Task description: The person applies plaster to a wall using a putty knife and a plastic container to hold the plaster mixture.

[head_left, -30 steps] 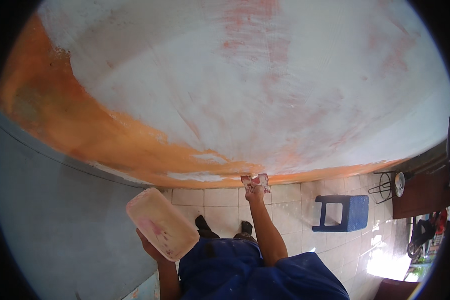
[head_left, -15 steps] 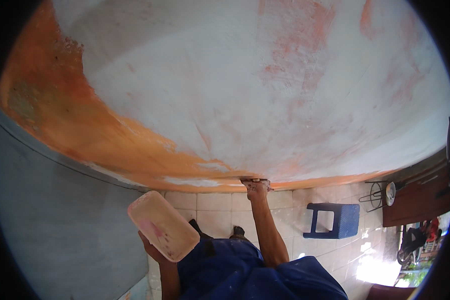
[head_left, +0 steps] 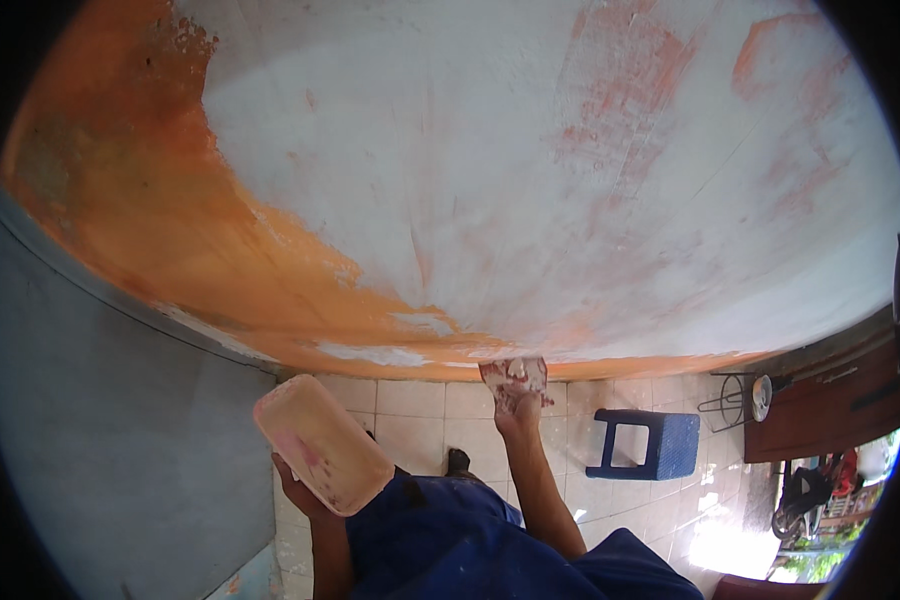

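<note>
My left hand (head_left: pixel 298 488) grips a pale pinkish rectangular plastic tub (head_left: pixel 325 445), stained pink inside. My right hand (head_left: pixel 518 415) is closed on a putty knife (head_left: pixel 513 378) smeared with white and dark red material, its blade at the low orange band of the wall where it meets white filler. The wall (head_left: pixel 430 160) is mostly patchy white with pink smears, with orange paint (head_left: pixel 130 240) along the left and bottom. The fingers of my right hand are partly hidden by the tool.
A grey wall or panel (head_left: pixel 120 420) stands at left. On the tiled floor (head_left: pixel 410 405) are a blue plastic stool (head_left: pixel 675 445) and a metal-framed stand (head_left: pixel 725 400) at right. Beyond are a brown wooden door (head_left: pixel 810 400) and a motorbike (head_left: pixel 800 495) by a bright doorway.
The view has shifted, moving the stool leftward in the picture. My right hand has moved slightly lower in the picture, the knife's smeared face showing again. The tub stays in my left hand.
</note>
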The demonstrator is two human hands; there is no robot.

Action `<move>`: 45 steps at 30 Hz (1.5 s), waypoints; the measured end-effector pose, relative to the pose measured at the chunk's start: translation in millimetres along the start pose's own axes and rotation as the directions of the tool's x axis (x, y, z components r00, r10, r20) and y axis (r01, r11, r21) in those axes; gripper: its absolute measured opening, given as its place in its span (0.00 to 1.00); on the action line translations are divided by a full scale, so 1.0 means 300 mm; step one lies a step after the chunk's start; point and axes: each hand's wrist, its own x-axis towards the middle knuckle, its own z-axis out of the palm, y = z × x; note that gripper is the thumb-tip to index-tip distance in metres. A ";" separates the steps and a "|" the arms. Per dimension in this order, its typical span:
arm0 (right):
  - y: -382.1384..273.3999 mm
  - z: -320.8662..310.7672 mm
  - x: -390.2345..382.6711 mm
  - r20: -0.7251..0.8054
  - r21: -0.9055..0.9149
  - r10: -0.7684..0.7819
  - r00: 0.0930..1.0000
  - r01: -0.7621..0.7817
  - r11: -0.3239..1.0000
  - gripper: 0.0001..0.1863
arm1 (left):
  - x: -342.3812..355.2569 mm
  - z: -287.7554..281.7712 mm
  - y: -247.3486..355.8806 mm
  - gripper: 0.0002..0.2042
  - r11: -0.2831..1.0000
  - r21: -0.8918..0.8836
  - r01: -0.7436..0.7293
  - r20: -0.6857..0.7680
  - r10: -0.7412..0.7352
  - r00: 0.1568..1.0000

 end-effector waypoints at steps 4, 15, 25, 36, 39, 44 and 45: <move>0.060 -0.183 0.080 -0.169 0.019 0.133 0.977 -0.132 0.991 0.34 | -0.008 0.010 -0.002 0.21 1.000 -0.011 -0.005 -0.192 0.003 0.981; 0.160 -0.009 0.312 -0.162 -0.109 0.058 0.985 -0.076 0.991 0.16 | -0.031 -0.033 -0.011 0.23 0.995 0.081 -0.056 -0.209 0.072 0.975; -0.032 0.240 -0.056 0.098 -0.044 -0.008 0.995 0.013 0.999 0.11 | 0.007 0.083 -0.014 0.21 0.999 0.021 -0.034 -0.533 0.040 0.845; 0.214 -0.202 0.065 0.008 -0.217 0.006 1.000 -0.004 0.976 0.09 | -0.007 -0.035 0.037 0.21 0.995 0.098 0.036 -0.252 -0.010 0.968; 0.265 -0.272 0.250 0.216 -0.386 -0.065 0.974 0.147 0.911 0.07 | 0.002 -0.053 0.041 0.22 0.990 0.138 0.032 -0.281 0.009 0.960; 0.231 -0.019 0.282 0.216 -0.275 -0.192 0.957 0.248 0.929 0.04 | 0.021 -0.042 0.068 0.22 0.996 0.093 -0.013 -0.192 0.030 0.981; 0.219 0.017 0.287 0.216 -0.260 -0.200 0.956 0.254 0.931 0.05 | 0.032 -0.003 0.063 0.22 0.991 0.126 -0.036 -0.101 0.049 0.994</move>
